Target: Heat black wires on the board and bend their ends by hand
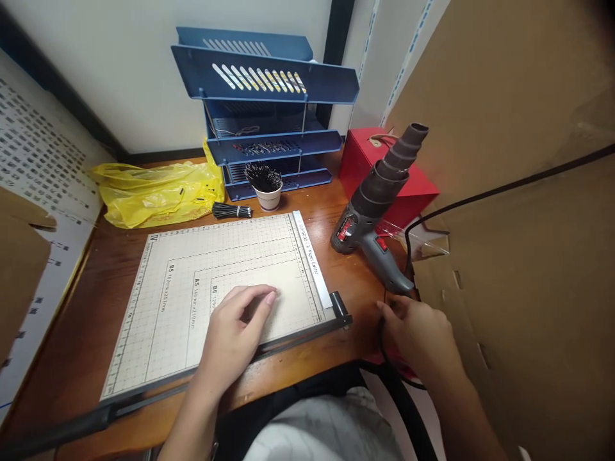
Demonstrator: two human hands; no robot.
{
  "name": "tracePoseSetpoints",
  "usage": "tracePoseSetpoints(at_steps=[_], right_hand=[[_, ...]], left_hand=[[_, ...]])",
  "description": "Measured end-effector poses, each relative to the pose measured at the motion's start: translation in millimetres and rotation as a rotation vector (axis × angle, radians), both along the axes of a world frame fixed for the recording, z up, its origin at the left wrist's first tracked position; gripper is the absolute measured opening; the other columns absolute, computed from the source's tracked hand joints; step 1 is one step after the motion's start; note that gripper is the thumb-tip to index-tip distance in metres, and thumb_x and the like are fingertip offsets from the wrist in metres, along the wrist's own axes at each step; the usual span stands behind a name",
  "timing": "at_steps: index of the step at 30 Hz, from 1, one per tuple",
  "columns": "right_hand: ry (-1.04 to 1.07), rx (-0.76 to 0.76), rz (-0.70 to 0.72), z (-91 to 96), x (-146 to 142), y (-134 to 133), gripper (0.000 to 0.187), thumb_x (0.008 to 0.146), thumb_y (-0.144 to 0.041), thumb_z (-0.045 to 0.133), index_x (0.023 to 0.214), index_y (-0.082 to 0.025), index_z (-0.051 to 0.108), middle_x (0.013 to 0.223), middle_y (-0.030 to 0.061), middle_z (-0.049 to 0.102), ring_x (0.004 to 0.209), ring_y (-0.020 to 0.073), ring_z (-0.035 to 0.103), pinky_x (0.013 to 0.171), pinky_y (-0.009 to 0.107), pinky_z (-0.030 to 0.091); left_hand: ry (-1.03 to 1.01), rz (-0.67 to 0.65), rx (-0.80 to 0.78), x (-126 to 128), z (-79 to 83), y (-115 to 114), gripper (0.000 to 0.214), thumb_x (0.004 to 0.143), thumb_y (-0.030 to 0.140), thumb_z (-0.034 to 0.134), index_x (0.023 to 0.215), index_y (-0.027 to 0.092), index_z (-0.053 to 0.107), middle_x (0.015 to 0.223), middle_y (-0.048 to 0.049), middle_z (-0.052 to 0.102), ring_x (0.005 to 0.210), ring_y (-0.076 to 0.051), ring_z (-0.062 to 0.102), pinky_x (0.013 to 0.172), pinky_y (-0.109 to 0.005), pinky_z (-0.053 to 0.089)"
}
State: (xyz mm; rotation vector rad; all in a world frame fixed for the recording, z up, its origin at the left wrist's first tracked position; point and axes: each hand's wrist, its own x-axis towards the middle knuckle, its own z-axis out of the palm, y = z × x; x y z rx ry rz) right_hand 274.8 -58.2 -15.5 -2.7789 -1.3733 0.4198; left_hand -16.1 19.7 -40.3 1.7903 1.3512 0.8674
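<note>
My left hand (235, 336) rests over the paper cutter (177, 307), its thumb and forefinger pinched together. Whatever may be between those fingertips is too small to make out. At the right edge of the table, my right hand (423, 333) is curled just below the handle of a grey heat gun (379, 192), which stands with its nozzle pointing up. A thin dark line shows by the right fingertips, but what they hold is unclear. Behind the cutter lie a bundle of short black wires (231, 210) and a paper cup (268, 198) packed with more black wires (263, 175).
A yellow plastic bag (158, 192) lies at the back left. Blue tiered trays (269, 83) and a red box (355, 150) stand behind. Cardboard (519, 256) walls the right side, with a black cord (504, 189) across it. The cutter's arm handle (62, 428) extends front left.
</note>
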Motion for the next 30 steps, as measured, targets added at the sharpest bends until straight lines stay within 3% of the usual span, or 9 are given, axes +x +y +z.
tracePoseSetpoints(at_steps=[5, 13, 22, 26, 30], right_hand=[[-0.073, -0.072, -0.044, -16.8, -0.1, 9.1, 0.036, 0.099, -0.041, 0.053, 0.113, -0.018, 0.077, 0.089, 0.017, 0.079, 0.082, 0.0338, 0.075, 0.063, 0.035, 0.041], [-0.094, -0.112, -0.043, -20.3, -4.3, 16.6, 0.033, 0.101, -0.03, 0.046, 0.103, -0.02, 0.078, 0.092, 0.0148, 0.079, 0.089, 0.0335, 0.075, 0.066, 0.034, 0.041], [-0.015, -0.087, 0.216, -18.1, -15.4, 36.2, 0.026, 0.097, -0.025, 0.053, 0.102, -0.017, 0.077, 0.095, 0.0165, 0.079, 0.09, 0.0329, 0.075, 0.069, 0.034, 0.04], [0.063, -0.048, 0.283, -17.6, -12.7, 52.9, 0.02, 0.089, -0.017, 0.058, 0.081, -0.014, 0.076, 0.086, 0.0199, 0.077, 0.081, 0.0324, 0.072, 0.067, 0.035, 0.038], [0.295, 0.039, 0.322, -4.0, -6.6, 64.7, 0.017, 0.083, -0.019, 0.061, 0.069, -0.016, 0.07, 0.064, 0.0075, 0.067, 0.063, 0.0209, 0.061, 0.062, 0.031, 0.037]], left_hand=[[0.004, -0.006, 0.012, -1.1, -1.7, -0.7, 0.025, 0.098, 0.047, 0.062, 0.102, 0.028, 0.077, 0.106, -0.0033, 0.077, 0.102, -0.023, 0.07, 0.091, -0.037, 0.052], [0.019, -0.016, 0.02, 0.3, -0.2, -0.7, 0.024, 0.099, 0.046, 0.061, 0.102, 0.028, 0.076, 0.105, -0.0031, 0.076, 0.101, -0.022, 0.069, 0.089, -0.037, 0.052], [0.015, -0.017, 0.035, 1.9, 1.3, -2.4, 0.022, 0.1, 0.043, 0.06, 0.102, 0.027, 0.076, 0.104, -0.0035, 0.076, 0.1, -0.022, 0.069, 0.088, -0.037, 0.052], [0.004, -0.016, 0.04, 2.5, 1.7, -1.7, 0.022, 0.099, 0.041, 0.061, 0.102, 0.026, 0.076, 0.103, -0.0041, 0.077, 0.099, -0.022, 0.068, 0.087, -0.037, 0.052], [-0.021, -0.001, 0.049, 4.0, 1.9, -2.5, 0.021, 0.099, 0.039, 0.061, 0.101, 0.025, 0.077, 0.102, -0.0048, 0.077, 0.099, -0.022, 0.068, 0.088, -0.037, 0.052]])
